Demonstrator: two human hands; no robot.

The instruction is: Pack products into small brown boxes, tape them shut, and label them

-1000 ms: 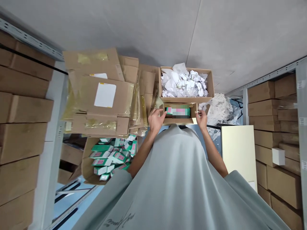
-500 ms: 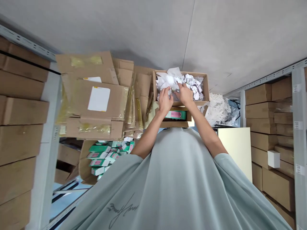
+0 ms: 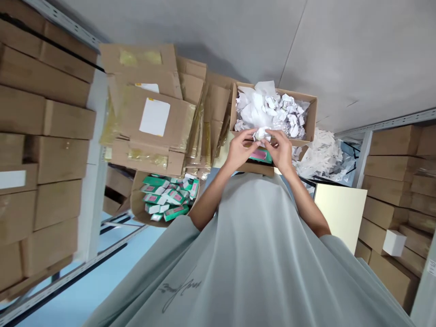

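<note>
Between my two hands is a crumpled piece of white paper (image 3: 261, 134), pinched by the fingertips from both sides. My left hand (image 3: 240, 149) is closed on its left side, and my right hand (image 3: 279, 149) is closed on its right. Just below the paper, a green and pink box (image 3: 260, 155) lies inside a small open carton (image 3: 255, 169), partly hidden by my hands. Beyond my hands stands an open cardboard box (image 3: 311, 120) filled with crumpled paper (image 3: 288, 111) and clear plastic.
Flattened cartons (image 3: 132, 122) are stacked to the left, above a bin of green and pink boxes (image 3: 170, 195). White paper scraps (image 3: 322, 154) heap at the right, near a pale yellow panel (image 3: 339, 211). Shelves of cardboard boxes (image 3: 63, 168) flank both sides.
My hands have come out of the box of crumpled paper, toward my body, with a crumpled piece between them. The view has shifted and tilted.
</note>
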